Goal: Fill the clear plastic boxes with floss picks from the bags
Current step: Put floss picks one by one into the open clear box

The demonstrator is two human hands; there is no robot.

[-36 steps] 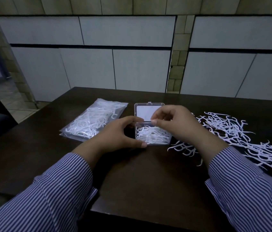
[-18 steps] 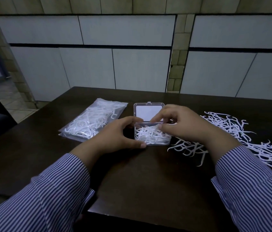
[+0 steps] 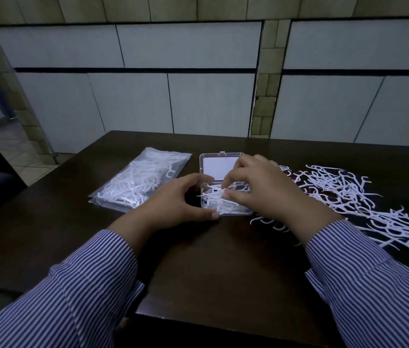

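A dark wooden table [image 3: 198, 259] fills the lower half of the frame. At its centre sits a small clear plastic box [image 3: 226, 204], hinged lid [image 3: 221, 167] lying open toward the top of the frame, with a white rectangle showing in the lid. The box base holds a tangle of white floss picks [image 3: 214, 198], a few ends sticking out over its left wall.

The left hand [image 3: 180, 199] enters from lower left, palm turned inward. Its thumb lies along the near left corner of the box and its forefinger curls round the far left corner, so the hand grips the box by its left side. The other fingers are hidden behind the hand.

The right hand [image 3: 258, 189] enters from lower right and arches over the right half of the box, back of the hand upward. Thumb and curled fingers come together on the picks inside the box, pinching or pressing a bunch of them; which of the two cannot be told.

Both forearms wear blue-and-white striped sleeves [image 3: 85, 292].

Left of the box, a clear bag of floss picks [image 3: 138, 184] lies flat, apart from the left hand. Right of the box, a pile of loose floss picks [image 3: 349, 197] spreads toward the right edge of the frame. A few picks lie just below the right wrist.
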